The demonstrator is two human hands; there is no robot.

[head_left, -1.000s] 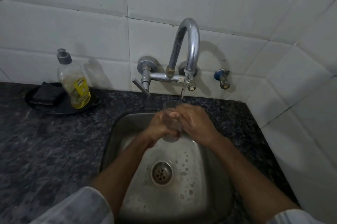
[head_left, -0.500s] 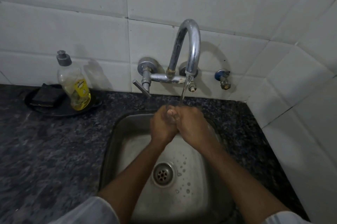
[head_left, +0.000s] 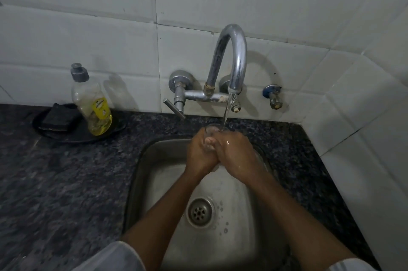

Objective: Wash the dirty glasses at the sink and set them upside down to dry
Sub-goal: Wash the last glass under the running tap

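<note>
A clear drinking glass stands upright between both my hands over the steel sink. Only its rim and a sliver of its wall show above my fingers. My left hand wraps it from the left and my right hand wraps it from the right, fingers meeting in front. Water runs from the chrome tap straight down into the glass's mouth.
A dish-soap bottle with yellow liquid and a dark sponge sit on a black tray at the back left of the dark granite counter. A drain lies mid-sink. White tiled walls close the back and right.
Both hands closed further round the glass, covering most of it, and shifted slightly back under the tap's stream. Water keeps running.
</note>
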